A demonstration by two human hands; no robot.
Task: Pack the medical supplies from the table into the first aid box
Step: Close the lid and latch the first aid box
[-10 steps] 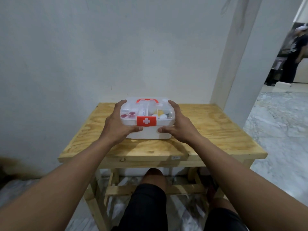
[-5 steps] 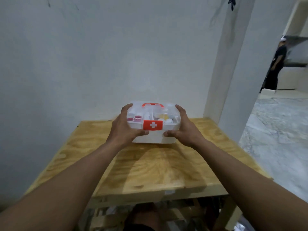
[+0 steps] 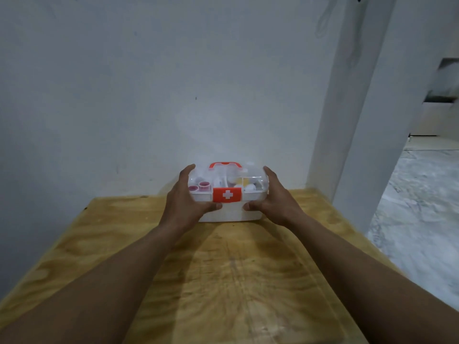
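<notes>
The first aid box (image 3: 231, 206) sits at the far end of the wooden table (image 3: 223, 281), close to the white wall (image 3: 149, 95), with its clear lid shut and the red clasp (image 3: 227, 194) closed. The left hand (image 3: 185, 202) and right hand (image 3: 275, 202) are spread wide, pressing on its two sides with thumbs on the front.

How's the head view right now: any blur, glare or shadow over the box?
Head view: box fairly sharp, its clear lid slightly hazy; both forearms cast shadows on the table; right edge by the doorway smeared; wide-angle bends the wall corner.
</notes>
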